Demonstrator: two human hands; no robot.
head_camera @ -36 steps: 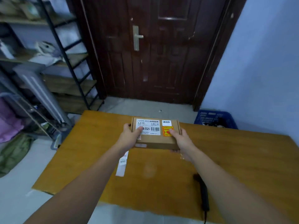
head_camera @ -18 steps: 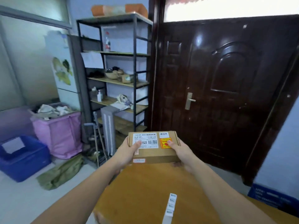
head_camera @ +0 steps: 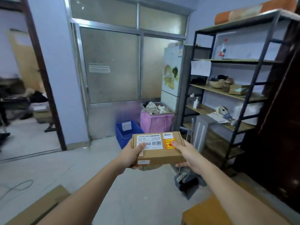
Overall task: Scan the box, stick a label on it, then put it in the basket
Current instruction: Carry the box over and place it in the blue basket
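Note:
A flat brown cardboard box (head_camera: pixel 159 153) is held level in mid-air in front of me. White barcode labels and an orange-yellow sticker cover its top. My left hand (head_camera: pixel 131 155) grips its left end with the thumb on the white label. My right hand (head_camera: pixel 186 153) grips its right end, thumb on the orange sticker. Beyond the box, on the floor by the glass partition, stands a blue plastic basket (head_camera: pixel 121 132) with a white sheet inside.
A pink bin (head_camera: pixel 155 122) full of scraps stands right of the basket, a white fridge (head_camera: pixel 172 75) behind it. A black metal shelf rack (head_camera: pixel 233 95) fills the right side. The wooden table corner (head_camera: pixel 203 211) is at bottom right, cardboard (head_camera: pixel 37 207) at bottom left. A doorway opens at left.
The view has swung left from the table and dark door to the glass partition and floor. Both hands kept hold of the box, which left the table and is now carried in the air.

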